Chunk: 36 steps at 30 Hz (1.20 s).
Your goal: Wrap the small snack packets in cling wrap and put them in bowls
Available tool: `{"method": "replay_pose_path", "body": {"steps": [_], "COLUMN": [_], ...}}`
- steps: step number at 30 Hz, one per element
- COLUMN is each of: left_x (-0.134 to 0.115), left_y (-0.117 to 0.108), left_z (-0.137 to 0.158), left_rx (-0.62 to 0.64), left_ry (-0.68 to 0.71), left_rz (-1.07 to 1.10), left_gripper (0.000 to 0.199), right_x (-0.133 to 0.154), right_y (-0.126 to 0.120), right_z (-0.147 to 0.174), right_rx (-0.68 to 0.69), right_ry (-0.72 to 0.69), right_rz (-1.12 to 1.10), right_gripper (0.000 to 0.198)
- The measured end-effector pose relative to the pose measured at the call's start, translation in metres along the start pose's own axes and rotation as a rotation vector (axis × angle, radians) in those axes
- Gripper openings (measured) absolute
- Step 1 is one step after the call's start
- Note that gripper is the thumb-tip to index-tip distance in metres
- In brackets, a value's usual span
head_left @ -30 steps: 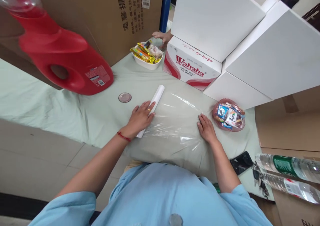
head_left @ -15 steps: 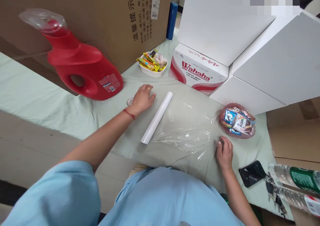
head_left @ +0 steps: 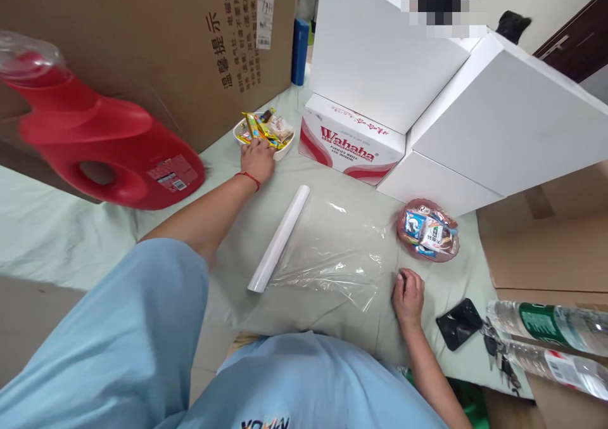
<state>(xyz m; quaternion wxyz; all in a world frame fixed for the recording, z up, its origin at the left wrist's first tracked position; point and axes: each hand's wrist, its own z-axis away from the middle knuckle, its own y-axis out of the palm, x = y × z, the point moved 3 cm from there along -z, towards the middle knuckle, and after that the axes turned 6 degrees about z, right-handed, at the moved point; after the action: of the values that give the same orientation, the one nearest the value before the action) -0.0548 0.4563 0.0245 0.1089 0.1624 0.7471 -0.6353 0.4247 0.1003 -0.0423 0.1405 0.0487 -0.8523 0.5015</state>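
The left hand [head_left: 258, 161], a red bracelet [head_left: 250, 178] at its wrist, reaches to the near rim of the white bowl [head_left: 286, 151] in the upper middle of the frame, its fingers bent forward over that rim and against the packets inside. The fingertips are partly lost among the wrappers, so I cannot tell whether they pinch anything. The right hand [head_left: 408, 297] lies on the pale green cloth [head_left: 61, 239] right of centre, half open, the fingers loosely curled and the thumb slightly apart from them. The bowl is shallow with rounded corners, filled with shiny yellow packets [head_left: 253, 125] and a paler, whitish one [head_left: 280, 127] toward its right side. In the middle of the frame a white roll [head_left: 279, 239] lies slanted, its lower end toward the left. From it a sheet of clear film [head_left: 332, 251] spreads rightward, flat on the cloth, wrinkled along its lower part and catching bright glints; its right edge ends just beside the right hand. Above that hand stands a pink translucent bowl [head_left: 402, 226] holding blue and white packets [head_left: 430, 231], near the white boxes [head_left: 451, 169].
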Motion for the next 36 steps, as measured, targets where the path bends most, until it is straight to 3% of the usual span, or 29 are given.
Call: {"method": "replay_pose_path", "body": {"steps": [4,9,13,17,21,24,27,32,36], "left_x": [0.011,0.011,-0.019,-0.067,-0.112,-0.137,-0.148,-0.147,-0.148], "left_y": [-0.006,-0.032,-0.061,-0.063,-0.028,0.011,0.044,0.072,0.067], "left_z": [0.02,0.051,0.072,0.071,0.048,0.028,0.018,0.009,-0.007], "left_rx": [-0.059,-0.179,-0.307,-0.266,-0.214,-0.114,-0.103,-0.14,-0.146], "left_ry": [0.007,0.216,0.383,0.436,0.325,0.099,-0.148,-0.346,-0.402], "left_rz": [0.085,0.294,0.622,0.916,1.288,1.726,2.104,2.227,2.264], "left_gripper": [0.03,0.022,0.024,0.028,0.033,0.032,0.032,0.032,0.029], "right_x": [0.001,0.0,-0.002,-0.003,-0.005,-0.005,-0.006,-0.006,-0.006], "right_y": [0.0,0.0,0.001,0.002,0.003,0.003,0.003,0.005,0.005], "right_z": [0.0,0.0,-0.001,-0.002,-0.002,-0.003,-0.003,-0.003,-0.003], "right_rx": [0.002,0.005,0.004,-0.001,-0.011,-0.019,-0.019,-0.012,-0.018], "right_ry": [-0.016,-0.028,-0.012,-0.028,-0.043,-0.056,-0.05,-0.052,-0.05], "right_rz": [0.009,0.026,0.031,0.03,0.035,0.042,0.04,0.035,0.026], "right_gripper": [0.033,0.032,0.032,0.031,0.029,0.028,0.026,0.024,0.022]}}
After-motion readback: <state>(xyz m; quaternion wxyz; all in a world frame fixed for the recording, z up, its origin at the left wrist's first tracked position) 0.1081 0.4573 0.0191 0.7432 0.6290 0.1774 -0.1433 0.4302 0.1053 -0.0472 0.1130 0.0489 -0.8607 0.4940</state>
